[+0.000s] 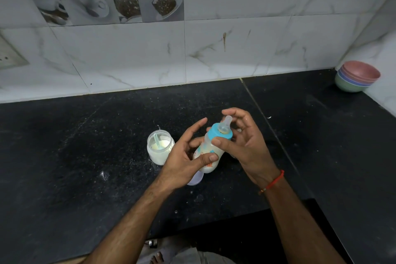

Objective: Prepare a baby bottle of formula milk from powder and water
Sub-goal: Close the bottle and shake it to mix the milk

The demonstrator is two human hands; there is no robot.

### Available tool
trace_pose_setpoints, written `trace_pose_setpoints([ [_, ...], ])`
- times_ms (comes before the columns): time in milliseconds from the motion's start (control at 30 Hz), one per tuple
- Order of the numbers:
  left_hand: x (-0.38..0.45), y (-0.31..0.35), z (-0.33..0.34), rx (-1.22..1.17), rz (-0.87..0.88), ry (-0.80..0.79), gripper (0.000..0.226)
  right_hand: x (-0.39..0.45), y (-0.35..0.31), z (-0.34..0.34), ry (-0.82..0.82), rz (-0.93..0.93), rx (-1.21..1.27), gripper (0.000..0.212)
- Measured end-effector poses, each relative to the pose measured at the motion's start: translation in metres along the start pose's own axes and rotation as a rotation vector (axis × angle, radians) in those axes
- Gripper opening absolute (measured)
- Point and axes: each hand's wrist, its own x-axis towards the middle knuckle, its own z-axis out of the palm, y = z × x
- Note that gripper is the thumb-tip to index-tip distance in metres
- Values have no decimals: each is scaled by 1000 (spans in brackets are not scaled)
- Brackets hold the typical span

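Fingers [203, 159] of the left hand [182, 161] wrap the milk-filled baby bottle [211, 152], held tilted above the black tabletop [85, 156]. The right hand [246, 143] pinches its blue collar [220, 132], other fingers spread. An open powder jar [159, 148] with scoop stands just left.
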Motion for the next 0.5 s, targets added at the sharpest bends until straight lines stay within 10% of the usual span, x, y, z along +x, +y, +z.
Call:
trace_pose_setpoints([
  [500,2,0,1,-21,27,34,76,-1,2,-1,12,26,338,49],
])
